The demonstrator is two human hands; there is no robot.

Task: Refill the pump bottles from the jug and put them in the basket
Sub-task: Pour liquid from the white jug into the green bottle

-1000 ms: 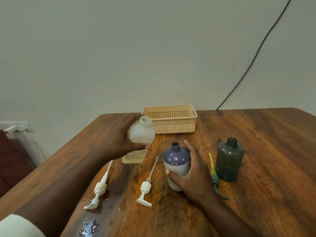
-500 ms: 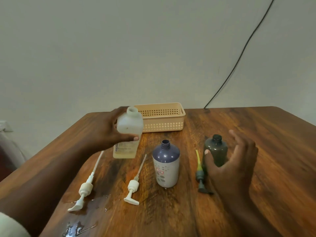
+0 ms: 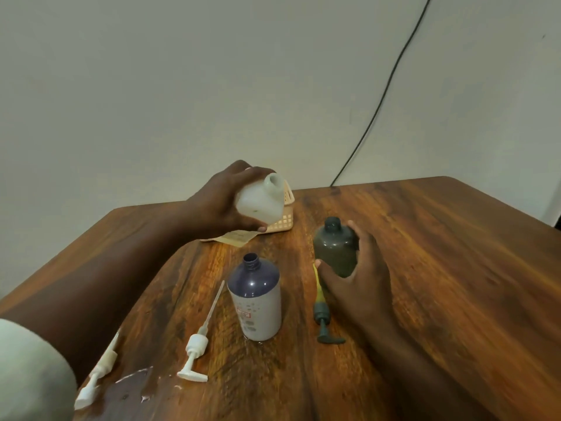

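Observation:
My left hand [image 3: 221, 202] holds the white translucent jug [image 3: 261, 202] in the air, tilted, its open mouth pointing up and right, in front of the peach basket [image 3: 287, 217]. My right hand [image 3: 358, 278] wraps around the dark grey bottle [image 3: 334, 247], which stands uncapped on the table. The purple and white bottle [image 3: 256, 299] stands open in the middle. Two white pumps [image 3: 197, 344] [image 3: 97, 372] lie at the left. A grey pump with a yellow tube [image 3: 321, 311] lies between the two bottles.
The wooden table [image 3: 440, 284] has a wet spill [image 3: 130, 390] near its front left. A black cable [image 3: 379, 101] runs down the wall behind. The basket is mostly hidden by the jug and my left hand.
My right hand let go of the purple bottle, moved right and closed around the dark grey bottle. My left hand lifted the jug higher and tilted it toward the right.

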